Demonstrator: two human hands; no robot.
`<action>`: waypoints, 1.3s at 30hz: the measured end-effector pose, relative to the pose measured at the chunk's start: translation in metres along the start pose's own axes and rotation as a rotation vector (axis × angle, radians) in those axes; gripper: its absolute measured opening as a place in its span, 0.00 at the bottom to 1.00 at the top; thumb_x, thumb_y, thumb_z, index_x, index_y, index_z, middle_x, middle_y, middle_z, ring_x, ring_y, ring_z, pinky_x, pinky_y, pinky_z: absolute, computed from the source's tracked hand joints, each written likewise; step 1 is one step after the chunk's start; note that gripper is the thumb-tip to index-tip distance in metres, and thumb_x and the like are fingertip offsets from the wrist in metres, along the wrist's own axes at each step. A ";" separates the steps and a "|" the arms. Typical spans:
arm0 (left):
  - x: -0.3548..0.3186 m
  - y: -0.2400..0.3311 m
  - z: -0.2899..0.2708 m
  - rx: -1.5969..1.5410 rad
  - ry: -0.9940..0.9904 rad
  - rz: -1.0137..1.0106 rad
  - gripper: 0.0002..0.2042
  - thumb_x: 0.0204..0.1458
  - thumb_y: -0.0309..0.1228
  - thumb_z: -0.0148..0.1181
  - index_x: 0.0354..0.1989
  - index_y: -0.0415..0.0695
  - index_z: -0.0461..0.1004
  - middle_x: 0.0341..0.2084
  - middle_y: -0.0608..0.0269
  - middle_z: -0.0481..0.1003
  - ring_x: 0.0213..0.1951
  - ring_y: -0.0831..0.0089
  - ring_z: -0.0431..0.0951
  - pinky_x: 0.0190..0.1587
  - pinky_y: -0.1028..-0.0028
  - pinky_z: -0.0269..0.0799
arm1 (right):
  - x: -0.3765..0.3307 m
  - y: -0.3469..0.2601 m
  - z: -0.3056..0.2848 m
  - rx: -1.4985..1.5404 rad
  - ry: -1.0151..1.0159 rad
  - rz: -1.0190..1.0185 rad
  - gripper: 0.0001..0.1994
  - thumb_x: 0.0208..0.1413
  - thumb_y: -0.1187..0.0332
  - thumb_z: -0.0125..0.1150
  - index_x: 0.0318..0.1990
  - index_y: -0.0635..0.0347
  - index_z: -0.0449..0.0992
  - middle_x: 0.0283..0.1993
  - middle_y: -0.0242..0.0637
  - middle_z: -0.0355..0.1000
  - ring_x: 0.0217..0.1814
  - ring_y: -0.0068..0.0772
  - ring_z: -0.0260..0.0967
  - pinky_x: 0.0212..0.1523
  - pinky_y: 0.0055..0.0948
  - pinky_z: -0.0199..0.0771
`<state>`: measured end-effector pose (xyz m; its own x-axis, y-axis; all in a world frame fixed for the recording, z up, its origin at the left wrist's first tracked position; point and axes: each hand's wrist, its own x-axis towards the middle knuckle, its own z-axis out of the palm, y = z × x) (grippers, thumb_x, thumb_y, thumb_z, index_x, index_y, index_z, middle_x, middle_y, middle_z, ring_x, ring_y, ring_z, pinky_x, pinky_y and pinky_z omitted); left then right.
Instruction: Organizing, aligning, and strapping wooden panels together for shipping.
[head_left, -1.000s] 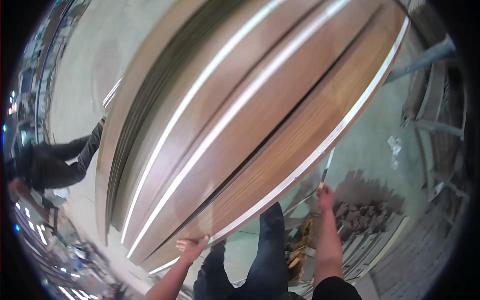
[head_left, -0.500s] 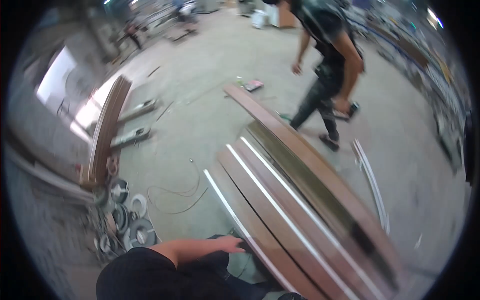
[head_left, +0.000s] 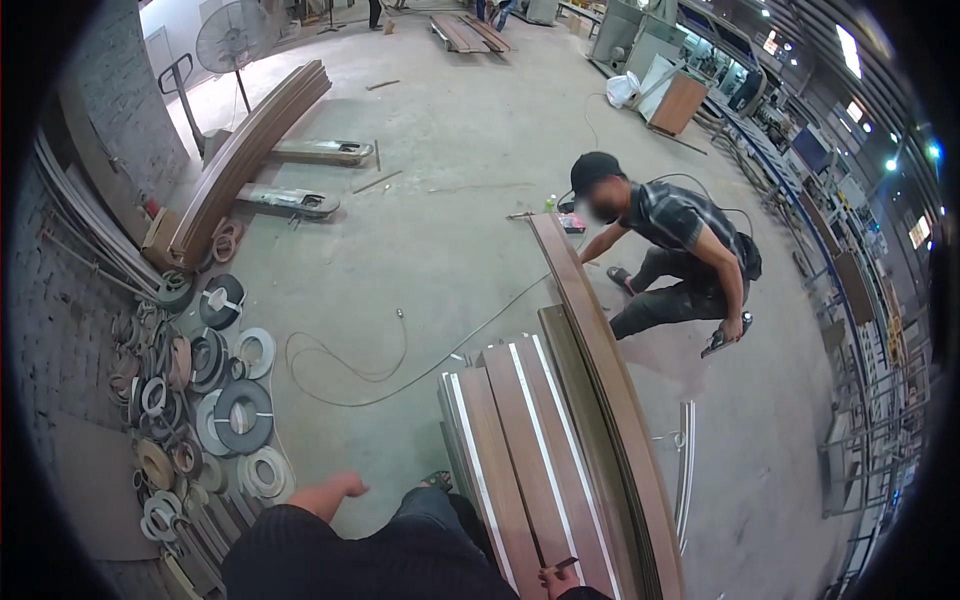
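A stack of long brown boards point(head_left: 508, 465) with white strips along their edges lies in front of me, running away from the lower edge. My right hand point(head_left: 561, 582) is over the near part of the boards, closed on a small dark flat tool point(head_left: 562, 566) whose exact kind I cannot make out. Out to the left, over the floor, my left hand point(head_left: 348, 485) hangs loosely with nothing visible in it; its fingers are slightly blurred. Along the stack's right side runs a longer brown board point(head_left: 592, 305), its far end beside a crouching co-worker.
The co-worker point(head_left: 690, 240) reaches one hand to the long board and holds a black handheld tool point(head_left: 727, 335) in the other. Rolls of edging strip point(head_left: 243, 414) crowd the left wall. Stacked boards point(head_left: 250, 150) rest across a pallet jack point(head_left: 285, 203). A thin hose point(head_left: 440, 385) crosses the floor.
My view has shifted, with the boards now more upright in it. The co-worker has gone from standing to crouching at the long board. My right hand with the small tool has come into view.
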<state>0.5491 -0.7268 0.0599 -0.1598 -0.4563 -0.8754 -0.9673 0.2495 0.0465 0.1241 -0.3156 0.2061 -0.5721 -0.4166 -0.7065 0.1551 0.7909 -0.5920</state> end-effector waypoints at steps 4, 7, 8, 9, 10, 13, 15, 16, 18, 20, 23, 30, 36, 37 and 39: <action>-0.013 0.059 0.058 -0.070 -0.046 0.234 0.28 0.51 0.54 0.55 0.50 0.43 0.78 0.51 0.48 0.76 0.53 0.50 0.75 0.56 0.55 0.69 | -0.026 -0.033 -0.002 -0.018 0.009 0.000 0.12 0.58 0.64 0.61 0.39 0.66 0.78 0.34 0.40 0.76 0.33 0.28 0.71 0.34 0.32 0.72; -0.022 0.091 0.047 -0.027 -0.049 0.351 0.27 0.51 0.50 0.55 0.51 0.42 0.77 0.52 0.47 0.75 0.54 0.49 0.74 0.56 0.55 0.69 | -0.022 0.003 0.009 -0.066 -0.003 -0.060 0.11 0.58 0.65 0.62 0.40 0.66 0.78 0.31 0.38 0.76 0.30 0.27 0.71 0.31 0.31 0.71; -0.026 0.098 0.038 0.025 -0.038 0.381 0.26 0.51 0.48 0.54 0.51 0.42 0.77 0.53 0.47 0.75 0.54 0.49 0.74 0.56 0.55 0.69 | -0.023 0.012 0.008 -0.094 0.042 -0.093 0.11 0.58 0.65 0.62 0.40 0.65 0.79 0.29 0.37 0.75 0.28 0.26 0.70 0.29 0.30 0.70; -0.031 0.103 0.029 -0.010 0.015 0.350 0.25 0.52 0.48 0.54 0.52 0.42 0.77 0.53 0.47 0.75 0.55 0.49 0.74 0.56 0.55 0.69 | -0.026 0.019 0.005 -0.097 0.042 -0.093 0.11 0.58 0.65 0.62 0.40 0.65 0.79 0.29 0.37 0.75 0.28 0.26 0.70 0.29 0.30 0.70; -0.029 0.108 0.012 -0.015 0.069 0.338 0.25 0.53 0.47 0.54 0.52 0.41 0.76 0.53 0.47 0.75 0.55 0.49 0.74 0.56 0.55 0.69 | -0.035 0.029 0.008 -0.096 0.071 -0.092 0.12 0.58 0.64 0.61 0.40 0.65 0.79 0.29 0.35 0.75 0.28 0.25 0.70 0.29 0.30 0.70; -0.026 0.113 -0.016 -0.087 0.172 0.284 0.27 0.54 0.50 0.55 0.53 0.41 0.75 0.53 0.46 0.74 0.55 0.50 0.74 0.58 0.56 0.69 | -0.046 0.093 -0.001 0.198 0.102 -0.052 0.08 0.55 0.76 0.61 0.41 0.70 0.78 0.32 0.40 0.78 0.33 0.31 0.76 0.36 0.30 0.77; -0.023 0.115 -0.029 -0.048 0.233 0.275 0.29 0.54 0.51 0.55 0.55 0.40 0.74 0.54 0.46 0.73 0.56 0.50 0.73 0.59 0.57 0.68 | -0.076 0.099 0.001 0.186 0.178 -0.077 0.05 0.53 0.76 0.64 0.33 0.72 0.78 0.28 0.38 0.77 0.29 0.27 0.73 0.33 0.27 0.73; -0.026 0.119 -0.035 -0.031 0.244 0.289 0.29 0.55 0.52 0.54 0.55 0.39 0.73 0.55 0.46 0.73 0.56 0.50 0.73 0.59 0.58 0.68 | -0.088 0.105 -0.001 0.177 0.193 -0.091 0.06 0.53 0.76 0.63 0.33 0.72 0.78 0.28 0.37 0.76 0.28 0.24 0.72 0.31 0.26 0.72; -0.041 0.131 -0.040 -0.019 0.244 0.303 0.29 0.55 0.52 0.54 0.56 0.39 0.73 0.55 0.46 0.73 0.56 0.50 0.73 0.59 0.58 0.68 | -0.123 0.078 0.004 0.298 0.252 0.041 0.06 0.50 0.76 0.62 0.32 0.72 0.77 0.27 0.37 0.76 0.28 0.24 0.71 0.31 0.27 0.70; -0.069 0.130 -0.027 -0.043 0.239 0.284 0.29 0.55 0.52 0.54 0.56 0.39 0.72 0.55 0.46 0.73 0.56 0.50 0.73 0.60 0.59 0.68 | -0.130 0.092 0.000 0.232 0.244 0.049 0.06 0.52 0.80 0.57 0.38 0.71 0.74 0.27 0.45 0.77 0.23 0.32 0.77 0.23 0.25 0.75; -0.093 0.152 -0.011 -0.019 0.223 0.340 0.30 0.55 0.52 0.54 0.57 0.39 0.72 0.55 0.46 0.73 0.56 0.50 0.72 0.60 0.59 0.68 | -0.137 0.119 0.010 0.273 0.226 0.119 0.09 0.53 0.80 0.55 0.43 0.71 0.72 0.29 0.45 0.78 0.24 0.32 0.76 0.23 0.25 0.75; -0.151 0.162 0.007 0.063 0.100 0.506 0.28 0.54 0.52 0.56 0.55 0.42 0.73 0.53 0.44 0.73 0.56 0.49 0.73 0.59 0.58 0.68 | -0.118 0.166 0.042 0.438 0.081 0.250 0.10 0.57 0.79 0.53 0.47 0.66 0.71 0.32 0.46 0.78 0.25 0.32 0.76 0.22 0.25 0.73; -0.098 0.123 -0.026 0.061 0.117 0.549 0.28 0.53 0.53 0.58 0.51 0.41 0.75 0.51 0.44 0.74 0.55 0.49 0.73 0.58 0.58 0.68 | -0.098 0.134 0.071 0.473 0.175 0.210 0.08 0.61 0.77 0.51 0.47 0.61 0.68 0.35 0.44 0.78 0.27 0.31 0.77 0.21 0.24 0.72; -0.083 0.114 -0.036 0.090 0.114 0.592 0.28 0.53 0.54 0.58 0.51 0.41 0.75 0.52 0.44 0.74 0.55 0.49 0.73 0.59 0.58 0.68 | -0.091 0.132 0.080 0.520 0.199 0.217 0.07 0.62 0.77 0.51 0.47 0.61 0.68 0.35 0.44 0.78 0.28 0.31 0.77 0.20 0.24 0.72; -0.072 0.101 -0.070 0.072 0.104 0.612 0.29 0.53 0.54 0.57 0.51 0.40 0.75 0.53 0.44 0.73 0.56 0.49 0.72 0.60 0.58 0.67 | -0.082 0.104 0.104 0.529 0.250 0.257 0.06 0.62 0.76 0.50 0.45 0.60 0.67 0.35 0.43 0.78 0.28 0.31 0.77 0.20 0.23 0.71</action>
<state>0.4489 -0.7286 0.1618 -0.7030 -0.2925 -0.6483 -0.6790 0.5473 0.4893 0.2708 -0.2460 0.1616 -0.6245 -0.0756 -0.7773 0.6525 0.4964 -0.5725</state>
